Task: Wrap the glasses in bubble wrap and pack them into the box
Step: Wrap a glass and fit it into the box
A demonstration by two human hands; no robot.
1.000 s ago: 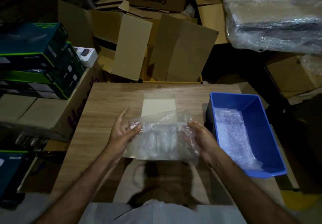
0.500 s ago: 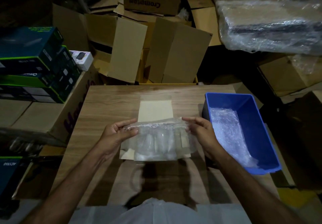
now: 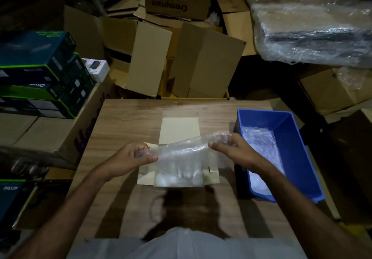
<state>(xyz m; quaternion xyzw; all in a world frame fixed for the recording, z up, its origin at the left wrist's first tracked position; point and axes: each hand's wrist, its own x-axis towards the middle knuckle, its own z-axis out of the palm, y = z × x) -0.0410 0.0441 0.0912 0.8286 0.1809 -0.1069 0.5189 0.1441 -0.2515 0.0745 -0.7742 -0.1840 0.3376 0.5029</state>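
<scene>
Over the small cardboard box (image 3: pixel 178 131) lying open in the middle of the table (image 3: pixel 124 121), both hands hold a bubble-wrap bundle (image 3: pixel 181 158) stretched between them. The left hand (image 3: pixel 130 158) has its grip clenched on the bundle's left end; the right hand (image 3: pixel 231 148) pinches the twisted right end, raised a little higher. Pale shapes show through the plastic, probably the glasses, though the film blurs them too much to count. Judging by this, the wrapping is nearly done: the ends are being gathered, and the bundle has yet to be lowered into the box and the flaps closed. Just to the right of the box stands a blue bin (image 3: pixel 291 137) with more bubble wrap (image 3: pixel 259 148) lying inside, close to the right wrist but not blocking it. Beyond the box, past the table's far edge, loose cartons (image 3: pixel 181 61) are piled; nothing lies between bundle and box.
</scene>
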